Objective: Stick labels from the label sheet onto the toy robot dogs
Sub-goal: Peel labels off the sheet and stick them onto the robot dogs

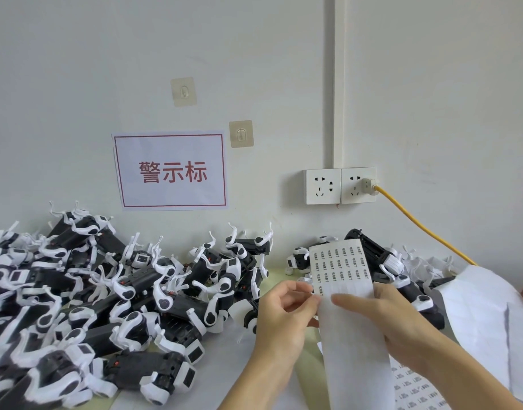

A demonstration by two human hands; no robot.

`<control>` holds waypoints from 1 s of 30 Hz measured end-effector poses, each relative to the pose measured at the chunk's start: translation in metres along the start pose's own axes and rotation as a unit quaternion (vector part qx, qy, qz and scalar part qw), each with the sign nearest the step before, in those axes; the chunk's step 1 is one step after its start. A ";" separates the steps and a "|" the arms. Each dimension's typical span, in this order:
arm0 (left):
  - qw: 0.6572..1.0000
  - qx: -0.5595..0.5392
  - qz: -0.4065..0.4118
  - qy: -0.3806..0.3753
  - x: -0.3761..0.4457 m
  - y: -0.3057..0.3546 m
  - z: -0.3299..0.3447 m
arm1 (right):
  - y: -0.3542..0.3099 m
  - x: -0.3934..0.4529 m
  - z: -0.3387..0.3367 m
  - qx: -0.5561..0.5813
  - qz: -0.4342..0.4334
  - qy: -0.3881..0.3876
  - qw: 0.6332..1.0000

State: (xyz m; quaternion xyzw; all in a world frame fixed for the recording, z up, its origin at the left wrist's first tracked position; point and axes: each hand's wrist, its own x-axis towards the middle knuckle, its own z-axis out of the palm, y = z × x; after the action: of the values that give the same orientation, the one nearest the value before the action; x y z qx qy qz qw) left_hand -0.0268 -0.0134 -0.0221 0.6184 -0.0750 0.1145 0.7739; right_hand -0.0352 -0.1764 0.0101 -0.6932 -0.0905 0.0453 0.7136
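Above table, both hands point(287, 315) point(393, 318) hold label sheet point(343, 279) w/ fingers pinching.

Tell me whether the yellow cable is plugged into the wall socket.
Plugged in: the yellow cable ends in a white plug seated in the right socket.

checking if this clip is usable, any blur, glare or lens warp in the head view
Head view: even, soft light, no glare; wide-angle warp bends the wall conduit; both hands, left and right, slightly motion-blurred; print on the label sheet too small to read.
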 end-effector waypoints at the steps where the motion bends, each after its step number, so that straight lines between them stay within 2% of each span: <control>1: 1.000 -0.006 0.000 0.005 0.000 0.000 0.000 | 0.000 0.000 -0.002 0.016 0.012 -0.001 1.000; 5: 0.999 0.018 0.026 0.022 0.001 0.000 -0.001 | -0.001 -0.001 -0.001 0.025 0.048 -0.003 0.999; 8: 0.998 0.050 0.047 0.005 -0.001 0.000 -0.001 | 0.003 -0.002 0.003 0.023 0.061 0.015 0.998; 18: 0.997 0.048 0.059 -0.029 -0.002 0.001 0.001 | 0.005 -0.002 0.008 0.033 0.006 0.025 0.999; 21: 0.990 0.094 0.106 -0.012 -0.002 -0.001 0.002 | 0.006 0.000 0.007 0.021 -0.011 0.038 0.999; 24: 0.948 0.224 0.227 0.016 -0.002 -0.002 0.000 | 0.006 0.001 0.009 -0.003 -0.025 0.061 0.998; 27: 0.871 0.350 0.342 0.038 -0.002 -0.003 0.000 | 0.006 0.001 0.013 -0.044 -0.042 0.114 0.992; 29: 0.836 0.391 0.382 0.046 -0.002 -0.005 0.001 | 0.006 0.001 0.017 -0.112 -0.072 0.142 0.981; 30: 0.831 0.396 0.387 0.047 -0.002 -0.006 0.002 | 0.006 0.001 0.019 -0.146 -0.090 0.147 0.974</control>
State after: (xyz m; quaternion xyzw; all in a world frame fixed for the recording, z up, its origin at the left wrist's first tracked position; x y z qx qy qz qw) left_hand -0.0269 -0.0166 -0.0280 0.7864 -0.2203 0.4533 0.3573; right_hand -0.0372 -0.1574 0.0050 -0.7780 -0.0522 -0.1357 0.6112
